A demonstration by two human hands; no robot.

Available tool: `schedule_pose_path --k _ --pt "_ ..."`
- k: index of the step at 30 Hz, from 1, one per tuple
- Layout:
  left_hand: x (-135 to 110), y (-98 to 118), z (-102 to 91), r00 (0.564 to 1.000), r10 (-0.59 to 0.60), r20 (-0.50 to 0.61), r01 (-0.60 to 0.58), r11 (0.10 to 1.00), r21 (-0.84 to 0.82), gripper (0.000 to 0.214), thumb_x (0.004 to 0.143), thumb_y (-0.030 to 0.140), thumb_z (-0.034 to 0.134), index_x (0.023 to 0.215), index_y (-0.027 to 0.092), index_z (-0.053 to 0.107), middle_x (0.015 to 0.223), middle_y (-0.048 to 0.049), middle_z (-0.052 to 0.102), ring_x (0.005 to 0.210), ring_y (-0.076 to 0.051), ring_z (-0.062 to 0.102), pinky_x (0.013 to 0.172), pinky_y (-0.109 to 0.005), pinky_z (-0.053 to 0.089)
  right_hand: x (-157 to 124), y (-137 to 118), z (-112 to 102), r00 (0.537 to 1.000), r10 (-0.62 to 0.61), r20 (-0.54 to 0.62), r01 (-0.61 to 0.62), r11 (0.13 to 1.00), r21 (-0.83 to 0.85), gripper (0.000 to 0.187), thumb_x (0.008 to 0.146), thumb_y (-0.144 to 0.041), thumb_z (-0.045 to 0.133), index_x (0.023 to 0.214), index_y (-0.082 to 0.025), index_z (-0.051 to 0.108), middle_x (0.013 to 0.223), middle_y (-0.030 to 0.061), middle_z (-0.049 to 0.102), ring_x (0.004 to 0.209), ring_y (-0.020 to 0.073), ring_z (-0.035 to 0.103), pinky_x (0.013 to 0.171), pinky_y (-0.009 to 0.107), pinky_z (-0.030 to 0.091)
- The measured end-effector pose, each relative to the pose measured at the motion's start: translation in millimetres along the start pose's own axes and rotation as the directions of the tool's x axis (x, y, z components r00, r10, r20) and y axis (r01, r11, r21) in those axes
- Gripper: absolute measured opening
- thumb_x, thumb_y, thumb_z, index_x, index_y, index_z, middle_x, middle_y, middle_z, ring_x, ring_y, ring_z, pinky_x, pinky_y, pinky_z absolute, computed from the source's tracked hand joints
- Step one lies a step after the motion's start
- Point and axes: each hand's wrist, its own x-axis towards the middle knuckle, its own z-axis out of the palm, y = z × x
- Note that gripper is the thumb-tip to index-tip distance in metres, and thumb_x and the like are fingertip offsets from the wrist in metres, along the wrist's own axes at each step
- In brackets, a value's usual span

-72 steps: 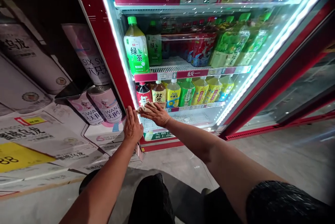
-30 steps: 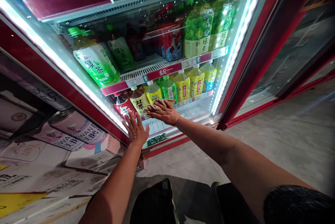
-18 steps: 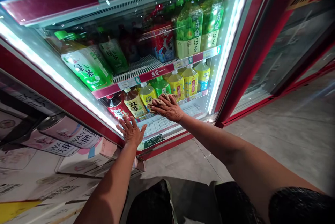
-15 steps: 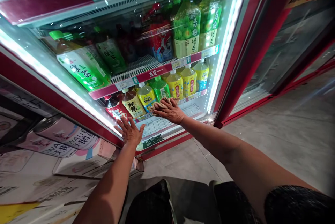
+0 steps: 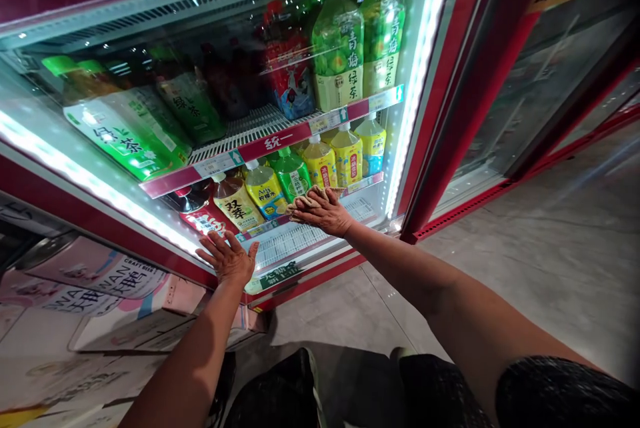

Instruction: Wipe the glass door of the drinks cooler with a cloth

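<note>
My right hand is closed over a tan cloth, pressing it to the glass door of a lit drinks fridge. Behind the cloth, on the low shelf, stand a green-capped bottle and a yellow-labelled bottle. With fingers spread, my left hand rests at the door's lower left, by the red frame. It holds nothing. Closest to it inside are a red-labelled bottle and a bottle with a cream label.
Large green tea bottles fill the middle shelf's left side, and green plum tea bottles its right. Stacked cartons crowd the left side. Another red-framed fridge stands at right. Grey floor tiles lie below it.
The fridge has shifted left in view. My right hand and the cloth have slid a little rightward along the glass. My left hand keeps about the same place on the door, fingers spread.
</note>
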Motion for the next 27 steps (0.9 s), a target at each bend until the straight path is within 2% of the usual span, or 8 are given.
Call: schedule_pose_path --k 5,8,11,14,17,19,23,27 --pt "-1 5 -3.2 1.000 0.003 -0.007 -0.003 1.000 0.024 0.098 0.093 0.067 0.042 0.144 -0.016 0.034 0.158 -0.0441 0.006 0.147 -0.042 -0.030 0.116 -0.072 -0.009 0 15 -10 0.999 -0.031 0.021 0.032 0.999 -0.019 0.057 0.101 -0.034 0.056 0.151 -0.053 0.037 0.152 -0.0120 0.053 0.147 0.0195 0.042 0.131 0.049 0.014" --pt "-4 9 -5.6 1.000 0.006 -0.029 -0.006 1.000 0.010 0.096 0.093 0.065 0.045 0.146 -0.014 0.031 0.158 -0.0434 0.005 0.149 -0.043 -0.027 0.116 -0.073 -0.007 3 25 -12 0.995 0.051 -0.090 -0.060 0.993 -0.097 0.056 0.101 -0.040 0.056 0.153 -0.048 0.037 0.155 -0.0065 0.051 0.149 0.0234 0.039 0.130 0.054 0.007" --pt "-10 14 -8.7 0.997 0.017 -0.079 -0.016 1.000 0.014 0.094 0.093 0.059 0.050 0.149 -0.013 0.027 0.159 -0.0428 0.001 0.150 -0.044 -0.023 0.118 -0.072 -0.003 -10 33 -8 0.980 0.038 -0.197 -0.065 0.990 -0.128 0.057 0.099 -0.041 0.060 0.152 -0.045 0.040 0.154 -0.0027 0.053 0.148 0.0252 0.042 0.130 0.055 0.006" --pt "-16 25 -11.7 0.990 0.093 -0.104 -0.091 0.996 0.025 0.088 0.093 0.050 0.054 0.152 -0.009 0.027 0.161 -0.0399 -0.001 0.151 -0.043 -0.022 0.119 -0.071 0.000 -28 40 -8 0.984 0.008 -0.179 -0.026 0.995 -0.098 0.056 0.098 -0.038 0.062 0.150 -0.045 0.043 0.151 -0.0035 0.056 0.146 0.0237 0.045 0.130 0.053 0.011" --pt "-16 48 -14.0 0.963 0.259 -0.070 -0.257 0.966 0.033 0.073 0.093 0.041 0.055 0.152 0.000 0.037 0.164 -0.0337 0.006 0.153 -0.040 -0.018 0.121 -0.069 0.001 -31 50 -18 0.998 0.021 -0.053 -0.023 0.999 -0.046 0.052 0.099 -0.038 0.059 0.148 -0.050 0.044 0.149 -0.0085 0.057 0.146 0.0210 0.045 0.130 0.051 0.016" --pt "-12 73 -14.8 0.946 0.321 -0.051 -0.320 0.947 0.019 0.070 0.092 0.036 0.057 0.153 0.006 0.040 0.165 -0.0293 0.010 0.154 -0.038 -0.016 0.122 -0.068 0.001 -24 57 -26 0.998 0.063 -0.022 -0.064 0.997 -0.043 0.051 0.099 -0.041 0.059 0.148 -0.050 0.045 0.151 -0.0083 0.055 0.148 0.0219 0.042 0.130 0.053 0.016" --pt "3 123 -11.7 0.919 0.391 0.050 -0.388 0.920 -0.061 0.076 0.087 0.029 0.063 0.157 0.016 0.037 0.168 -0.0200 0.015 0.156 -0.038 -0.010 0.121 -0.069 -0.004 -20 66 -29 0.979 0.147 -0.143 -0.155 0.986 -0.052 0.056 0.097 -0.043 0.062 0.150 -0.046 0.044 0.155 -0.0035 0.051 0.151 0.0265 0.036 0.129 0.058 0.013" --pt "12 147 0.6 0.905 0.412 0.102 -0.403 0.910 -0.097 0.081 0.085 0.028 0.066 0.159 0.019 0.032 0.168 -0.0178 0.011 0.156 -0.039 -0.005 0.117 -0.073 -0.009 -47 65 -17 0.965 0.188 -0.185 -0.198 0.979 -0.040 0.055 0.095 -0.040 0.065 0.147 -0.042 0.049 0.153 -0.0003 0.054 0.151 0.0279 0.036 0.128 0.059 0.013"
